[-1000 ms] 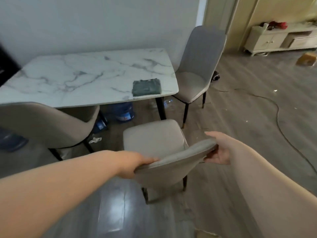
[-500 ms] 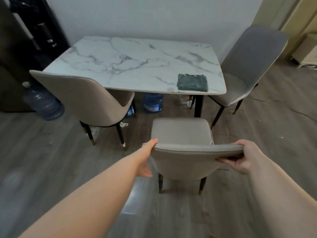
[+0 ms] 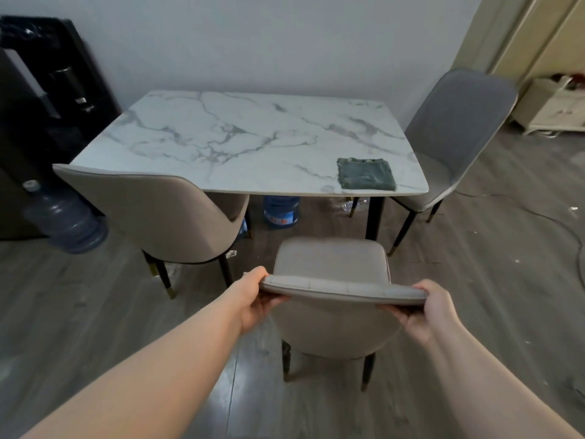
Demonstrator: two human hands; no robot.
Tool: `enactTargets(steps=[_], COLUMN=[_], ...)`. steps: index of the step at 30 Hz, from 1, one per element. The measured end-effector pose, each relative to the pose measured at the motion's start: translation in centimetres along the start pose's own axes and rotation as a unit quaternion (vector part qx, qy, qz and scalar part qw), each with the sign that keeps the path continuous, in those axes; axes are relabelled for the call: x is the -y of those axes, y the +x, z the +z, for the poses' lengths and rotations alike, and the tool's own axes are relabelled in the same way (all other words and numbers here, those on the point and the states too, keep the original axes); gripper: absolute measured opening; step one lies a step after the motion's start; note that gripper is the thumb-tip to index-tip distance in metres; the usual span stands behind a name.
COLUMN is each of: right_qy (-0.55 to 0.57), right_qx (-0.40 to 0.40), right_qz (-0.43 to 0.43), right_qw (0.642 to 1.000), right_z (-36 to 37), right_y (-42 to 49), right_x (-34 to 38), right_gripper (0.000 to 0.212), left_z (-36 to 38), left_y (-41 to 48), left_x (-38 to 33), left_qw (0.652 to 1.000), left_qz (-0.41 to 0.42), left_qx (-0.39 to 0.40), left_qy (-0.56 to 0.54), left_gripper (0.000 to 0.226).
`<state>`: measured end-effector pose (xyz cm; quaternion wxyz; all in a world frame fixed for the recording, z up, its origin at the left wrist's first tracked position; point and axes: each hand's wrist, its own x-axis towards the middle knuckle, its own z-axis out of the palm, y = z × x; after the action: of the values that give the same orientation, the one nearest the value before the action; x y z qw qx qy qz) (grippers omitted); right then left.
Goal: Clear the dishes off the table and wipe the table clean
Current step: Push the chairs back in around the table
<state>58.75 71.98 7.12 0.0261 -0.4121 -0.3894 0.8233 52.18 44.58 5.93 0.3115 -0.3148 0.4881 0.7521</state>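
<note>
A pale grey wall (image 3: 285, 42) and a floor (image 3: 95, 312) of grey wood-grain planks enclosed the scene. One rectangular table (image 3: 253, 144) stood against the wall, its white top veined with grey like marble, its corners rounded, on slim black legs. One dark green cloth (image 3: 365, 173), folded square with a frayed edge, lay flat on the table's near right corner, well apart from your hands.

Three upholstered chairs with curved shell backs and black, gold-tipped legs stood around the table. The beige left chair (image 3: 152, 210) was tucked at the near left side, the grey right chair (image 3: 456, 128) stood at the right end, and the beige near chair (image 3: 332, 264) faced the table in front of you.

Your left hand (image 3: 258, 299) gripped the left end of the near chair's back rim and your right hand (image 3: 427, 307) gripped its right end. The fingers of each hand were curled round the padded edge.

Two blue water jugs were visible: one jug (image 3: 68, 221) beside a black cabinet (image 3: 41, 106) at the left, the other jug (image 3: 281, 210) under the table. A cream sideboard (image 3: 557, 109) stood at the far right, and one dark cable (image 3: 538, 213) trailed across the floor.
</note>
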Motion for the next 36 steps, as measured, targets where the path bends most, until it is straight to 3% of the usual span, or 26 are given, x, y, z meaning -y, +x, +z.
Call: enactTargets(steps=[5,9,12,15,18,22,28,32,36], right_qy=[0.044,0.062,0.061,0.049,0.044,0.064,0.075,0.065,0.037], right_qx=[0.007,0.018,0.037,0.055,0.075,0.097,0.099,0.095,0.087], right_qz=[0.007,0.02,0.019,0.027,0.051,0.073,0.084,0.092,0.096], right_qw=[0.999,0.998,0.997,0.997,0.995,0.991,0.989,0.989,0.991], right_z=[3.8,7.0,10.1,13.5,16.9,20.4,24.0,25.2,25.2], right_y=[1.8,5.6,8.8,12.7,15.9,18.8,23.2,24.6,24.9], right_x=[-1.4,-1.9,-1.3,-0.1,1.1,2.0,4.1,4.4,4.3], right_gripper=[0.015,0.01,0.005,0.016,0.009,0.016,0.028,0.016,0.023], left_z=[-0.8,-1.4,-1.3,-1.1,-0.6,-0.2,0.9,0.6,0.5], left_y=[2.2,5.2,7.5,9.8,12.1,14.9,18.8,19.9,19.8], left_x=[-4.5,-8.1,-11.1,-13.6,-16.6,-20.3,-23.6,-24.6,-24.7], left_qw=[0.999,0.996,0.994,0.991,0.987,0.981,0.982,0.985,0.983], left_qz=[0.05,0.079,0.102,0.113,0.12,0.137,0.135,0.113,0.079], left_qx=[-0.017,-0.02,-0.045,-0.072,-0.106,-0.134,-0.13,-0.127,-0.142], left_qy=[0.008,0.021,0.014,-0.008,-0.015,-0.008,0.008,0.035,0.088], left_gripper=[0.017,0.028,0.022,0.017,0.016,0.018,0.023,0.024,0.035])
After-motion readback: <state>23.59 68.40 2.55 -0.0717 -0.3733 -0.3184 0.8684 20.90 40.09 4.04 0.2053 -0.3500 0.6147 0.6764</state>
